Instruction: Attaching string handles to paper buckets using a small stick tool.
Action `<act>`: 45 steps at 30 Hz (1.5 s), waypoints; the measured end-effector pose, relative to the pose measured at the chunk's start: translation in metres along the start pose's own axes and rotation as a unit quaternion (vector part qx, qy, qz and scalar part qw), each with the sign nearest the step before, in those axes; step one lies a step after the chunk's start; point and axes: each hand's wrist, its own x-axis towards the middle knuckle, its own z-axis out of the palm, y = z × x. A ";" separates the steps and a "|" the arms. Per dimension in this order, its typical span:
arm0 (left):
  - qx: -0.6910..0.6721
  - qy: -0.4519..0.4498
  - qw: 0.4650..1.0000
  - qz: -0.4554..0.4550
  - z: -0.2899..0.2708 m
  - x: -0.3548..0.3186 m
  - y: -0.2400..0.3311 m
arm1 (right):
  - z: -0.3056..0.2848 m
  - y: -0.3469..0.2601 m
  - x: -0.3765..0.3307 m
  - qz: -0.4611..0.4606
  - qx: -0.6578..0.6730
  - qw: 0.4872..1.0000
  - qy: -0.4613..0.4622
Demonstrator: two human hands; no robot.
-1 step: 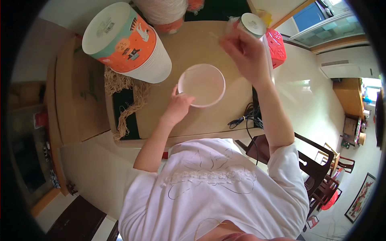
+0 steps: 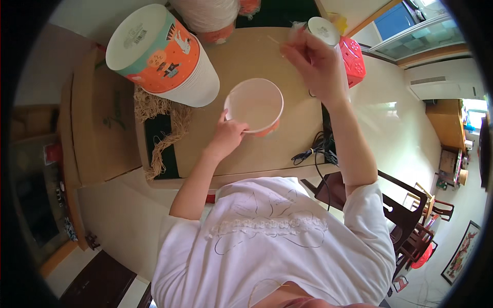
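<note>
The person's left hand (image 2: 229,134) is gripping a round, white-lined paper tub (image 2: 254,104) by its near left rim, the thumb lying over the edge. The tub is facing the camera with its open mouth, showing a smooth pale inner wall and base, while a patch of its orange outside is peeping out below the rim. It is sitting over a flat brown board (image 2: 231,159) covering most of the pale-rimmed counter (image 2: 215,179).

The right hand (image 2: 310,59) is staying well apart from the left, its thumb and fingers closing on a thin, pale, blurred strip (image 2: 273,39) beyond the tub.

On the left, a tall stack of nested paper tubs (image 2: 172,66), orange and green with cartoon figures, is leaning bottom-up; what its cups are holding cannot be told. Beyond it, another white ribbed stack of tubs (image 2: 208,15) is lying in clear wrapping. A green-edged tub with a white base (image 2: 323,31) is standing bottom-up just beyond the right hand, near a bright red perforated plastic basket (image 2: 352,61). Crinkled beige paper strands (image 2: 172,126) are trailing beside the board, and a bundled black cable (image 2: 314,150) is resting at its right.
</note>
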 end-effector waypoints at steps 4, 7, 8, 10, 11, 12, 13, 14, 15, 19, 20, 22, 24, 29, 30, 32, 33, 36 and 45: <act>-0.106 0.004 0.994 -0.018 -0.029 0.005 0.011 | -0.004 -0.002 0.011 -0.001 0.002 1.000 -0.014; -0.183 -0.042 0.982 -0.023 -0.041 0.009 0.007 | -0.003 -0.012 0.010 0.012 0.012 0.999 -0.033; -0.182 -0.043 0.982 -0.020 -0.042 0.009 0.005 | -0.002 -0.010 0.010 0.011 0.011 0.999 -0.029; -0.273 -0.046 0.961 -0.017 -0.040 0.009 0.000 | 0.000 -0.005 0.009 -0.006 0.012 0.999 -0.041; -0.273 -0.048 0.961 -0.015 -0.039 0.008 -0.004 | 0.002 -0.007 0.008 0.001 0.017 0.998 -0.054; -0.309 -0.044 0.950 -0.006 -0.037 0.006 -0.007 | 0.002 -0.011 0.007 0.002 0.016 0.999 -0.052; -0.344 -0.039 0.938 0.002 -0.035 0.005 -0.009 | 0.003 -0.016 0.005 0.007 0.025 0.997 -0.071; -0.344 -0.041 0.938 0.004 -0.036 0.005 -0.006 | 0.002 -0.019 0.003 0.012 0.033 0.995 -0.091; -0.325 -0.041 0.945 -0.025 -0.038 0.004 -0.001 | 0.002 -0.018 -0.001 0.018 0.038 0.994 -0.105; -0.238 -0.062 0.969 -0.036 -0.035 0.000 -0.004 | -0.010 -0.017 -0.016 0.007 0.038 0.992 -0.123; -0.237 -0.064 0.969 -0.036 -0.031 -0.003 -0.007 | -0.011 -0.018 -0.016 0.008 0.038 0.992 -0.121; -0.341 -0.001 0.940 0.004 -0.021 -0.010 -0.016 | -0.015 -0.021 -0.017 0.002 0.058 0.988 -0.141; -0.395 -0.026 0.918 -0.013 -0.022 -0.013 -0.024 | -0.013 -0.029 -0.014 0.007 0.065 0.987 -0.144; -0.426 -0.084 0.901 -0.012 -0.032 -0.019 -0.029 | -0.007 -0.041 -0.011 0.001 0.108 0.983 -0.149; -0.487 -0.081 0.868 -0.050 -0.032 -0.021 -0.027 | -0.008 -0.042 -0.010 -0.002 0.113 0.981 -0.155; -0.544 -0.076 0.831 -0.088 -0.033 -0.022 -0.025 | -0.008 -0.043 -0.010 -0.005 0.108 0.982 -0.154; -0.483 -0.064 0.871 -0.060 -0.034 -0.023 -0.024 | -0.006 -0.044 -0.010 -0.008 0.103 0.982 -0.157; -0.427 -0.052 0.900 -0.070 -0.039 -0.022 -0.015 | -0.007 -0.041 -0.008 -0.009 0.087 0.987 -0.134; -0.550 -0.050 0.829 -0.086 -0.051 -0.014 0.007 | -0.005 -0.035 -0.010 -0.010 0.072 0.989 -0.132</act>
